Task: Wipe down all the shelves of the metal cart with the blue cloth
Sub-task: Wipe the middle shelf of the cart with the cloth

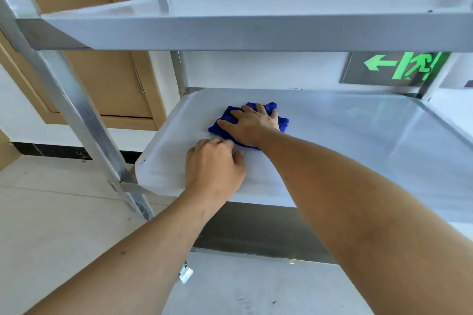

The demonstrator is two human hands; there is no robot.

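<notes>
The blue cloth (pixel 282 121) lies bunched on the middle shelf (pixel 358 135) of the metal cart, toward its left half. My right hand (pixel 249 124) lies flat on top of the cloth with fingers spread, pressing it onto the shelf. My left hand (pixel 213 166) rests on the same shelf just in front of the cloth, knuckles up and fingers bent under, holding nothing that I can see. The top shelf (pixel 256 30) crosses the view above, and the bottom shelf (pixel 256 289) shows below my arms.
A slanted metal cart post (pixel 76 110) runs down the left. Behind the cart are a white wall, a tan wooden door (pixel 102 79) and a green exit sign (pixel 401 66). Pale floor tiles (pixel 51 212) lie to the left.
</notes>
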